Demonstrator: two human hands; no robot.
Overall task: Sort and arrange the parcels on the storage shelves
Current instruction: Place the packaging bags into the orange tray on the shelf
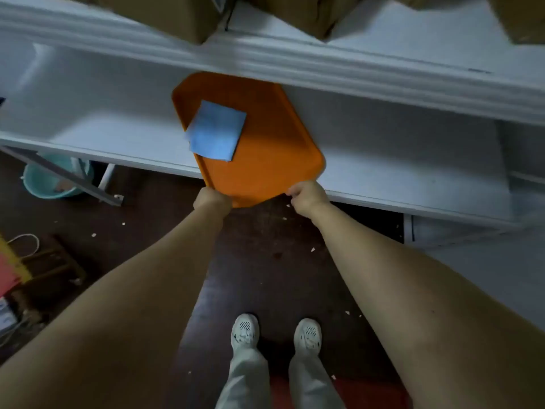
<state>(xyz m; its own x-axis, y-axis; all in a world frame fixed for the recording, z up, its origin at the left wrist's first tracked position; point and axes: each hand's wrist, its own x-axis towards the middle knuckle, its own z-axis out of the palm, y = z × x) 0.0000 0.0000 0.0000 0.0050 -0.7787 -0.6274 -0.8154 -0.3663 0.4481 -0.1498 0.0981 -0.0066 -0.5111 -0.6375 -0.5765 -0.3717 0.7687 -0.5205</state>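
I note the blue flat parcel (216,129) lying on the orange tray (265,166), toward its far-left part, one corner over the left rim. The tray sits skewed on the lower white shelf (398,160), near end overhanging the shelf front. Left grip (211,199) clenched on the tray's near-left corner; right grip (308,196) clenched on the near-right corner. Upper shelf (324,63) carries cardboard boxes (165,16), approx. above the tray. Teal bucket (50,181) on the dark floor (259,246), far left, under the shelf.
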